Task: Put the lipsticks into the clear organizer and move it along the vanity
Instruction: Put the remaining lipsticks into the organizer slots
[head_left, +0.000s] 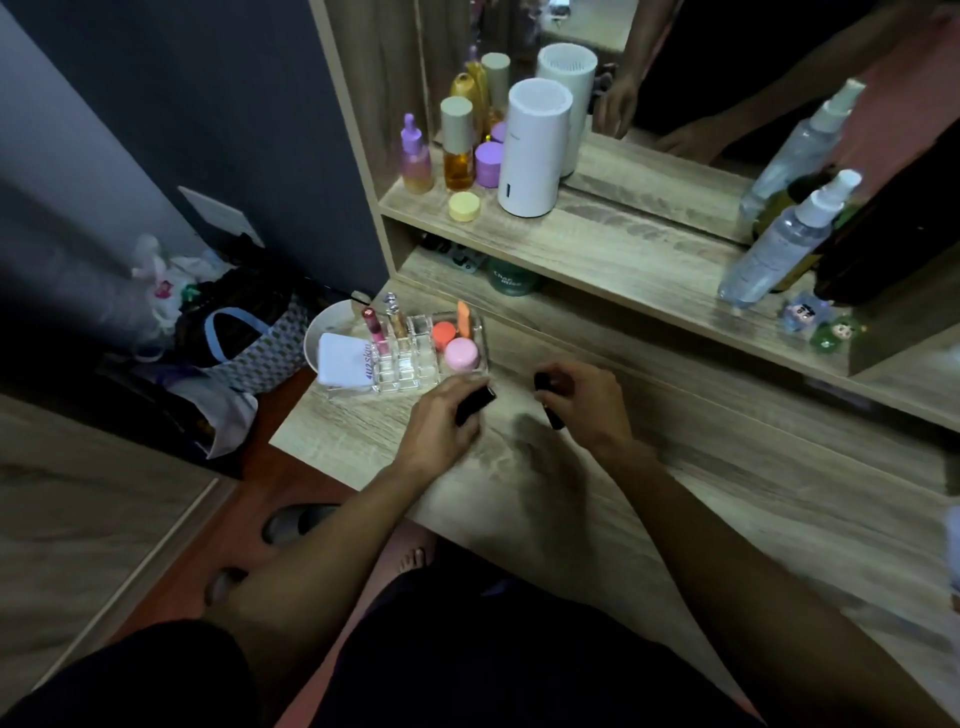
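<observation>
The left hand (441, 415) has its fingers (470, 387) curled around a black lipstick (475, 402), held low over the counter (675, 493) just in front of the organizer (415, 353). The right hand (582, 400) grips two more dark tubes (550, 410): one pokes out above its fingers (563, 376), the other slants down toward the counter. The two hands are near each other but apart. The organizer sits at the counter's left end; its small front cells look mostly bare, a pink lipstick (373, 325) and a clear-capped tube (396, 317) stand upright in the rear cells, and its right part holds a pink jar (461, 354), an orange jar (444, 331) and an orange stick (463, 314). A white compact (343, 358) leans against its left side, with a white bowl (317, 332) behind. On the shelf (597, 244) above stand bottles (457, 143), a white cylinder (535, 148) and a spray bottle (779, 244) beside the mirror (701, 78).
</observation>
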